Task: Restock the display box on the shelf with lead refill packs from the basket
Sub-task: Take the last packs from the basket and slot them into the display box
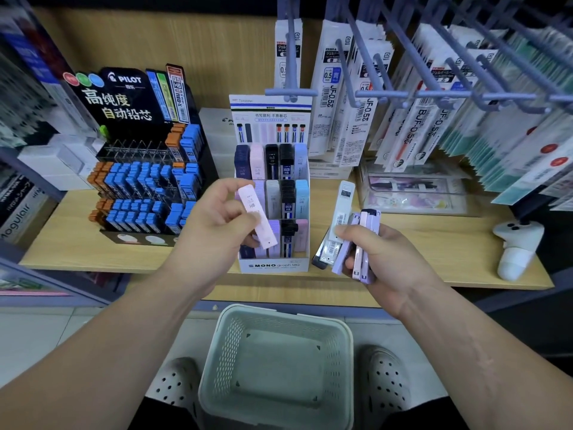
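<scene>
At frame centre, your left hand pinches one pink lead refill pack before the nearly full display box, your right hand grips several more, and the basket below looks empty.

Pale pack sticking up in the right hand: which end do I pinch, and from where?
Pinch the pale pack by its free top end, from above: it stands proud of the purple packs, and the right hand covers its lower end.
</scene>
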